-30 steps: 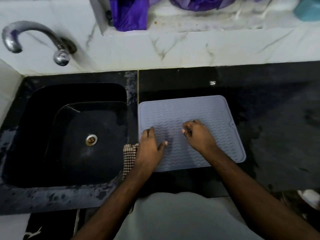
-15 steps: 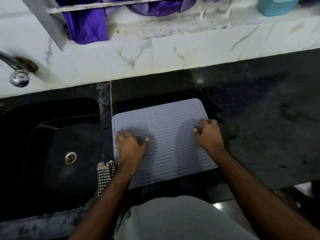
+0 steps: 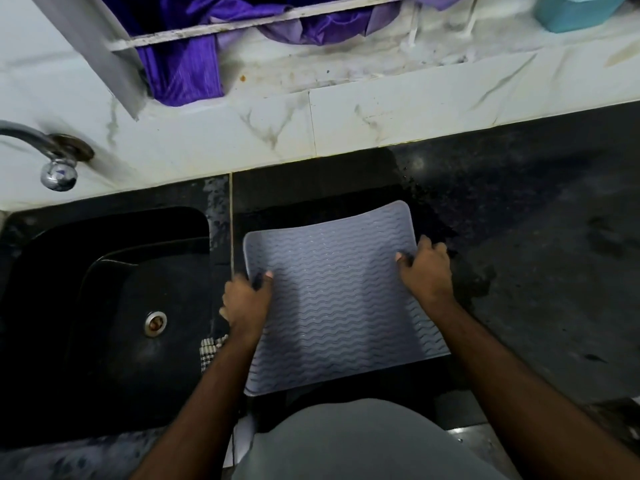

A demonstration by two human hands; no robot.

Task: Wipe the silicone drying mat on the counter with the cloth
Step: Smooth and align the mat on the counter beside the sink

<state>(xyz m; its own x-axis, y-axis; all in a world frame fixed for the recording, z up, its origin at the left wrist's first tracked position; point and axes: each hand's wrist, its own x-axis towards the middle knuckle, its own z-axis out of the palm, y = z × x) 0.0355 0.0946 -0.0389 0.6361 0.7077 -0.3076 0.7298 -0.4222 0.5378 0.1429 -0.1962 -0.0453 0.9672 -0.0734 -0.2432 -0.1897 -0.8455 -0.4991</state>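
The grey silicone drying mat with a wavy ribbed pattern lies on the black counter just right of the sink. My left hand grips its left edge, thumb on top. My right hand grips its right edge near the far corner. The mat bows and its far side looks lifted off the counter. A checked cloth lies by the sink's rim under my left forearm, mostly hidden; neither hand holds it.
A black sink with a metal drain sits at the left, a chrome tap above it. White marble tiles back the counter. Purple fabric hangs on the ledge, and a teal container stands at the top right.
Both hands slid from the mat's middle out to its left and right edges and took hold. The mat now curves upward at its far side.
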